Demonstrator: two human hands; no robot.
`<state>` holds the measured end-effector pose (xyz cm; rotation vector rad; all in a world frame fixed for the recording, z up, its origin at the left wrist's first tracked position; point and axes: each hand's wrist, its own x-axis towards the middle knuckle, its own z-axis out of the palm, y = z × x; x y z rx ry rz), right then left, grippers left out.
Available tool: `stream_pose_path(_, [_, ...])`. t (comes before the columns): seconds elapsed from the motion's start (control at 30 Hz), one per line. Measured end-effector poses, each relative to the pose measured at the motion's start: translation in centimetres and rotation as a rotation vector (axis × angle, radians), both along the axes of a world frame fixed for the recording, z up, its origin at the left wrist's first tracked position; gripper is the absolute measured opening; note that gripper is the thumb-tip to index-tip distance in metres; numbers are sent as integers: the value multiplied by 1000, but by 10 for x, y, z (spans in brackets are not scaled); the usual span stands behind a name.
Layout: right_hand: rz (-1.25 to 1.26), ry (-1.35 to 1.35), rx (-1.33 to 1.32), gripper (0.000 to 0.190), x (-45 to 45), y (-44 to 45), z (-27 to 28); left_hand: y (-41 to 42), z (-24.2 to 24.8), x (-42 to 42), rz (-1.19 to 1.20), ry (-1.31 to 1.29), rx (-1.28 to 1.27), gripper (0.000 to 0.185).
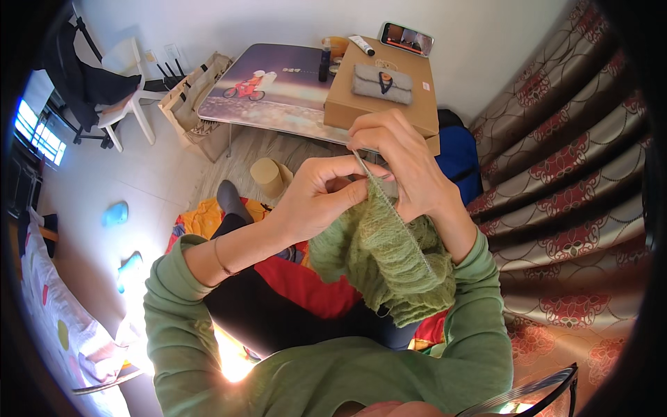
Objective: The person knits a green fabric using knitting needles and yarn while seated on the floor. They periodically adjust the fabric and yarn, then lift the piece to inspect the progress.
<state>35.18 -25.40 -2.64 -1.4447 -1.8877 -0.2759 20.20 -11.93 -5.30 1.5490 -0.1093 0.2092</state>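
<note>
Green knitted fabric (396, 250), thin and openwork, hangs from a slim knitting needle (373, 176) over my lap. My left hand (333, 182) pinches the work near the needle's upper end, thumb and forefinger at the top edge of the fabric. On the other side, my right hand (404, 161) curls round the same end, its fingers raised above the needle tip and its lower part against the fabric. The fingers hide much of the contact, and whether a second needle is there I cannot tell. The fabric's lower part bunches in folds above my dark trousers.
A low folding table (281, 88) stands ahead, with a cardboard box (380, 112) bearing a grey felt pouch (383, 83), a tube (361, 45) and a propped phone (407, 39). A cardboard cylinder (268, 177) stands on the floor. Patterned curtains (563, 172) hang at the right.
</note>
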Motion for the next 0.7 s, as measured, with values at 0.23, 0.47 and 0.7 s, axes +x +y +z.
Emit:
stream_pose_path(0.23, [-10,-29,16,62,0,3,2,-2,5,-2,20,-85,84,28])
stream_pose_path(0.47, [-58,-37,96,58,1,-1,3,-3,6,0,41,-72,115,28])
stream_pose_path(0.7, [16,12,1,58,1,6,-3,-1,-1,1,64,-84,158,29])
